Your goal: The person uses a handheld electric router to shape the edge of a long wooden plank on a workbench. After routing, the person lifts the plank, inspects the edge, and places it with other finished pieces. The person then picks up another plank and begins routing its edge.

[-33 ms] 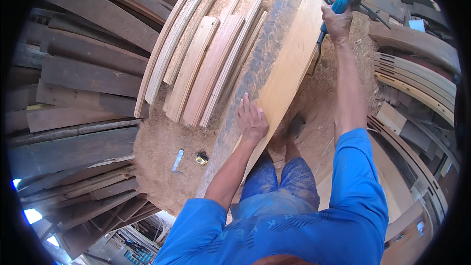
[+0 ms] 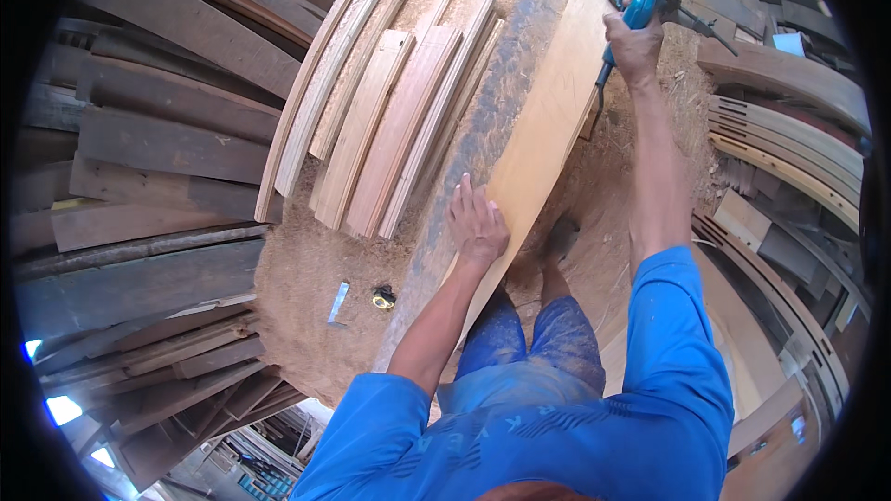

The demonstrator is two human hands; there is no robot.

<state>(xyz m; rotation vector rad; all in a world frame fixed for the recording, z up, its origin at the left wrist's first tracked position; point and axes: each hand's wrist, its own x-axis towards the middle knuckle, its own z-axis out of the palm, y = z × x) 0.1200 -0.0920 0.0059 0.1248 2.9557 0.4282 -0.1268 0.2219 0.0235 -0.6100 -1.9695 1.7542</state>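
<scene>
Pale letters [image 2: 513, 425] cross the blue shirt [image 2: 594, 450].

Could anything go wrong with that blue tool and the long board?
Maybe. Only the right hand holds the power tool, so it might jerk or slip. Its cord hangs by the board's edge and could snag. The left hand is bare, so a splinter might poke it.

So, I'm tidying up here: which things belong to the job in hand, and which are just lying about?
In use:
power tool, in the right hand
plank, touched by the left hand

Apparently lying about:
blue strip
black-and-yellow item
dark boards at left
short boards, though their part is unclear
</scene>
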